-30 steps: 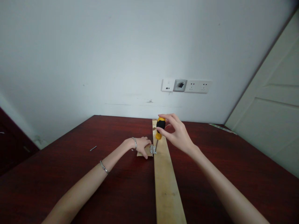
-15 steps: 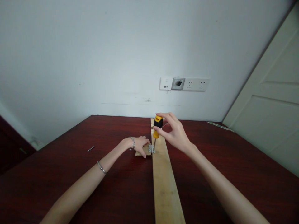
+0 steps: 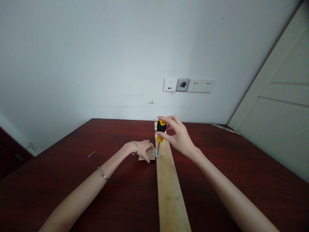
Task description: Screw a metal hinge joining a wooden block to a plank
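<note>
My right hand (image 3: pixel 178 133) pinches the handle of a yellow-and-black screwdriver (image 3: pixel 161 126) between thumb and fingers. Its metal shaft points down, with the tip at a small silver hinge (image 3: pixel 155 152). One hinge leaf lies on a long pale wooden plank (image 3: pixel 171 190), the other on a small light-brown board (image 3: pixel 151 155) against the plank's left edge. Over that board, my left hand (image 3: pixel 143 149) is spread, thumb on the near side and fingers on the far side, holding it down. Whether a screw sits under the tip is too small to see.
A thin metal rod (image 3: pixel 91 154) lies on the dark red table (image 3: pixel 120 199) to the left. Behind the table stands a white wall with sockets (image 3: pixel 199 85). A pale panelled door (image 3: pixel 277 96) rises at the right, near a flat strip (image 3: pixel 225 129) on the table.
The whole view has shifted slightly, moving everything a little left and up. Both hands keep their hold, and the screwdriver stays at the hinge, a touch more upright.
</note>
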### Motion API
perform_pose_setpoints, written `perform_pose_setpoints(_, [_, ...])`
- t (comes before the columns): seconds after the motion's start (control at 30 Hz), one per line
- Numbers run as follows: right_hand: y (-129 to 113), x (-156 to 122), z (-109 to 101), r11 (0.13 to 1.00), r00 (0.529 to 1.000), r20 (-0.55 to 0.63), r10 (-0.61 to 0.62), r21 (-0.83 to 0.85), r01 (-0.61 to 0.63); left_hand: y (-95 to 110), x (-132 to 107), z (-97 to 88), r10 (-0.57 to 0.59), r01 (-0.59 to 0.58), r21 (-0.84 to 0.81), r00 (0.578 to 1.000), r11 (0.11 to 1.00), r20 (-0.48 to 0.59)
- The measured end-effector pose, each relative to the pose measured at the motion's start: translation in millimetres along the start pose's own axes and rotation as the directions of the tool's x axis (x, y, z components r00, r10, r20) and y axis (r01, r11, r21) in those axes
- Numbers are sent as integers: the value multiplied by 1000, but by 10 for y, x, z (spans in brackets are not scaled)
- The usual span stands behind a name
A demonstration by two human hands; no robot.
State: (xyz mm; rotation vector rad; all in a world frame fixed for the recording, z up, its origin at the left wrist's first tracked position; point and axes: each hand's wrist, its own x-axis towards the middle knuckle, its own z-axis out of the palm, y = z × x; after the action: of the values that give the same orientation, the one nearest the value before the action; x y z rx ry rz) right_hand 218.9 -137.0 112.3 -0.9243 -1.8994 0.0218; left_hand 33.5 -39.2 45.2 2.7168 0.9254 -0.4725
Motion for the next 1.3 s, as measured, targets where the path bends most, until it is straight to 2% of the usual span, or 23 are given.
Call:
perform_pose_setpoints(0.27, [12, 1, 20, 999, 999, 9, -46, 12, 46, -8, 14, 13, -2, 2, -10, 1000, 1000, -14])
perform_pose_setpoints(0.57, [54, -7, 32, 1000, 1000, -17, 8, -5, -8, -45, 39, 40, -12, 12, -36, 1000, 999, -14])
perform_pose_setpoints(0.9, [6, -4, 32, 996, 996, 19, -87, 13, 87, 10, 9, -10, -2, 2, -6, 1000, 1000, -12])
perform_pose_setpoints(1.1, [26, -10, 45, 999, 998, -44, -45, 22, 46, -32, 35, 24, 10, -10, -10, 1000, 1000, -19])
perform_pose_setpoints(1.3, [22, -12, 53, 996, 996, -17, -83, 6, 84, -40, 38, 31, -1, 1, -23, 1000, 1000, -16])
